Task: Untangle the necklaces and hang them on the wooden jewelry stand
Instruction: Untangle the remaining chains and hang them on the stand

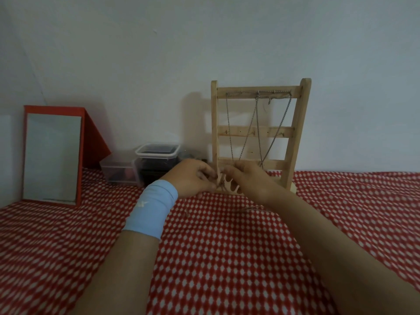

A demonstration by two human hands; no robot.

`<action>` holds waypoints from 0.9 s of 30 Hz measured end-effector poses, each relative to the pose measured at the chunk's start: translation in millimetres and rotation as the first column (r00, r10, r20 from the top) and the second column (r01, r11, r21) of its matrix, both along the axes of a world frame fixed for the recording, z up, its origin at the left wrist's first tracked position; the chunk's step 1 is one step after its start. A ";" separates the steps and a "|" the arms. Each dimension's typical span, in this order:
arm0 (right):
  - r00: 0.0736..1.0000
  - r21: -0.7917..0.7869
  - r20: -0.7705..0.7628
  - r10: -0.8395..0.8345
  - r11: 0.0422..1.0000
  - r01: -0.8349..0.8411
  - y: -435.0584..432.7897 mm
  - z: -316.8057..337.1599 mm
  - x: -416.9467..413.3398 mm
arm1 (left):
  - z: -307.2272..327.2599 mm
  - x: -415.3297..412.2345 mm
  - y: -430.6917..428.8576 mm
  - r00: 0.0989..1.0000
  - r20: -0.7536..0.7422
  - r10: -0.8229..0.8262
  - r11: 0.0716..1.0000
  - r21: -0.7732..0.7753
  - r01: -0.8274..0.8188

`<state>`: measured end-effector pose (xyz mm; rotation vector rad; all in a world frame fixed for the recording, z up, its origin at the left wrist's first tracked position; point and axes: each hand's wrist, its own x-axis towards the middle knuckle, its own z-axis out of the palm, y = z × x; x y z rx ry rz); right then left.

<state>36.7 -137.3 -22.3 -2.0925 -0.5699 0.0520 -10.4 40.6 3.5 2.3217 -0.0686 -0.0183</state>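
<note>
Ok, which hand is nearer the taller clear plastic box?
Left. The left hand is just right of the taller clear plastic box; the right hand is farther right, before the wooden jewelry stand.

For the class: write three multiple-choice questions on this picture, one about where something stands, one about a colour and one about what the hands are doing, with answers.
1. Where is the mirror relative to the wooden jewelry stand?
A. to its left
B. to its right
C. on top of it

2. What colour is the wristband on the left wrist?
A. black
B. light blue
C. green

3. What are the left hand and right hand doing?
A. hanging idle
B. clapping
C. pinching the tangled chain at the stand's foot

Answers:
1 A, the mirror stands far left with boxes between.
2 B, the band is pale blue.
3 C, both hands' fingers curl onto the knot.
</note>
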 end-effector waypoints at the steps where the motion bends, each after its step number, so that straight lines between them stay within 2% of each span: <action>1: 1.000 0.012 -0.026 0.007 1.000 -0.006 -0.4 0.2 0.2 | 0.9 -0.9 -0.4 1.000 -0.004 -0.012 1.000 -0.008 0.012; 4: 0.998 0.078 -0.060 0.033 0.997 -0.029 0.9 -0.2 -1.2 | 3.0 -2.7 -1.1 0.999 -0.020 -0.050 0.998 -0.024 0.049; 7: 0.995 0.218 -0.082 0.057 0.975 -0.038 0.3 0.6 -3.0 | 1.5 -3.0 -3.1 0.997 -0.030 -0.072 0.997 0.002 0.072; 11: 0.920 0.467 -0.328 0.214 0.883 -0.039 -3.0 3.7 3.0 | -0.6 -4.3 -4.3 0.996 -0.016 -0.086 0.995 -0.058 0.084; 12: 0.904 0.472 -0.370 0.216 0.881 -0.017 -2.2 3.4 4.6 | -0.3 -4.5 -4.0 0.996 -0.003 -0.090 0.992 -0.086 0.089; 16: 0.912 0.250 -0.388 0.133 0.967 -0.035 -2.2 0.4 5.0 | 1.8 -5.1 -1.1 0.998 0.063 -0.029 0.981 -0.190 0.040; 19: 0.868 0.337 -0.434 0.239 0.937 -0.090 -6.8 1.6 3.0 | 2.5 -4.3 -0.1 0.993 0.115 0.017 0.983 -0.182 0.005; 22: 0.853 0.463 -0.388 0.349 0.874 -0.148 -11.3 2.7 5.1 | 1.4 -2.8 -5.6 0.999 0.051 0.011 0.968 -0.250 0.002; 25: 0.863 0.550 -0.348 0.366 0.825 -0.128 -12.3 2.8 8.4 | 0.7 0.0 -7.9 0.999 0.041 0.022 0.973 -0.229 -0.012; 27: 0.869 0.562 -0.335 0.364 0.818 -0.126 -11.4 2.1 9.5 | -1.1 3.3 -7.3 0.998 0.055 0.025 0.959 -0.284 -0.008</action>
